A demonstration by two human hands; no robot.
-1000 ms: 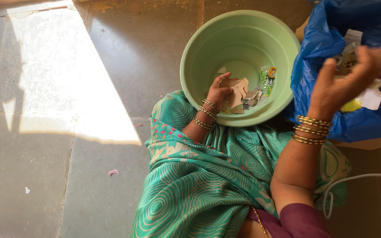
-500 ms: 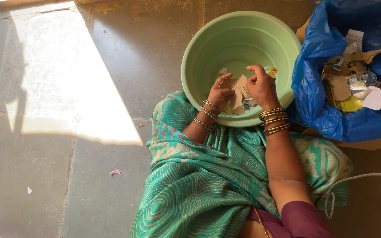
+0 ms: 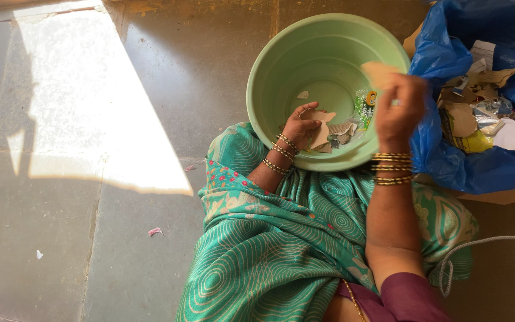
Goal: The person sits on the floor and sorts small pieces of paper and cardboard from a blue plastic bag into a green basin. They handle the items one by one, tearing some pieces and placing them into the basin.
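Left hand (image 3: 300,125) sat inside the green plastic tub (image 3: 281,65), fingers clamped on a torn brown cardboard piece (image 3: 321,130) near the tub bottom. Right hand (image 3: 399,110) was raised at the tub's right rim, blurred, fingers pinched on a smaller tan cardboard scrap (image 3: 379,71) sticking up above them. More scraps and a green wrapper (image 3: 363,106) lay on the tub bottom, just beside the left hand. Blue plastic bag (image 3: 442,48) full of paper and card waste was touching the tub's right side, on the stone floor (image 3: 150,77).
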